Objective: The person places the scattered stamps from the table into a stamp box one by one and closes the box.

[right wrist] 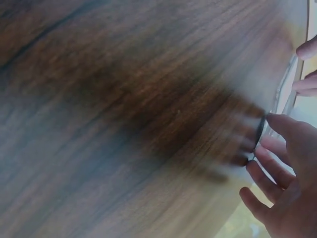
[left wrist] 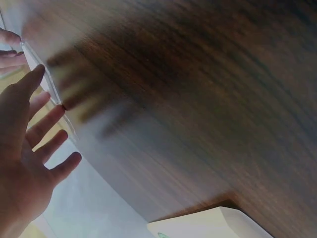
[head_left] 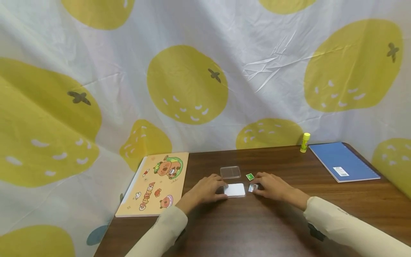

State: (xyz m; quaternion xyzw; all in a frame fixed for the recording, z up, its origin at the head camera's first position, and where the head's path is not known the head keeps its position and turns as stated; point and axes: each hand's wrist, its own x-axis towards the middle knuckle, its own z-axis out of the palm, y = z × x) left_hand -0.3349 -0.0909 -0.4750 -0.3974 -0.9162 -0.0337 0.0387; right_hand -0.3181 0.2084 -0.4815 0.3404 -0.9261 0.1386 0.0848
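Note:
A stack of white cards [head_left: 235,190] lies on the table, a clear edge showing along it in the left wrist view. My left hand [head_left: 208,189] holds the stack's left end, thumb at the near corner and index finger at the far side. Right of the stack, a small picture card [head_left: 252,187] sits between the thumb and index finger of my right hand [head_left: 271,186], low at the table. The other right fingers are spread in the right wrist view. Just beyond it lies a small green card [head_left: 249,176]. Behind the stack is a clear plastic case piece [head_left: 230,172].
At the left lies a capybara-printed notebook [head_left: 160,185]. A blue spiral notebook [head_left: 343,162] is at the back right, beside an upright yellow-green glue stick [head_left: 304,142]. A fruit-printed curtain [head_left: 231,107] hangs along the back edge of the wooden table [head_left: 237,228].

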